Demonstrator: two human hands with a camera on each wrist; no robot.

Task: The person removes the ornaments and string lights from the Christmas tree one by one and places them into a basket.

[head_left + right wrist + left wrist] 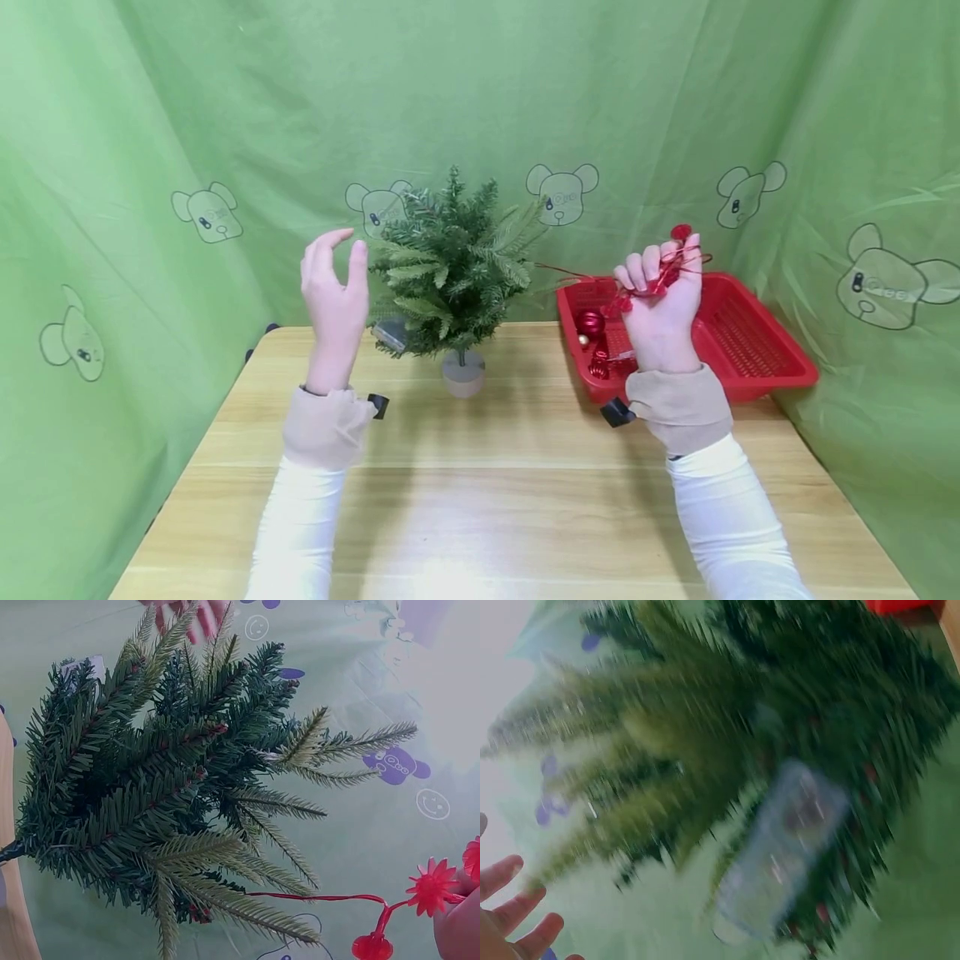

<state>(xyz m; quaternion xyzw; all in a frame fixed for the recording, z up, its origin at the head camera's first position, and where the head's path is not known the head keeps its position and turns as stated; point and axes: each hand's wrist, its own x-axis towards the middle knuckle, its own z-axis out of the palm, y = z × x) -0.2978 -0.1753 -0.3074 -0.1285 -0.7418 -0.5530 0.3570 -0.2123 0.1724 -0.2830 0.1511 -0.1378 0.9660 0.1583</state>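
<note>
A small artificial Christmas tree stands upright on a round pale base near the back of the table. To its left my left hand is raised, fingers loosely bent with nothing in them. My right hand is up in front of the red basket, fingers curled round a bunched red string garland. One strand runs from the tree's right side to that hand. In the right wrist view the garland carries a spiky red flower and a round red piece. A clear rectangular case sits among the tree's left branches, blurred.
A red plastic basket stands at the back right of the table. Inside are a shiny red ball, a small pale bead and other red ornaments. Green curtains with printed bear faces hang behind and at both sides.
</note>
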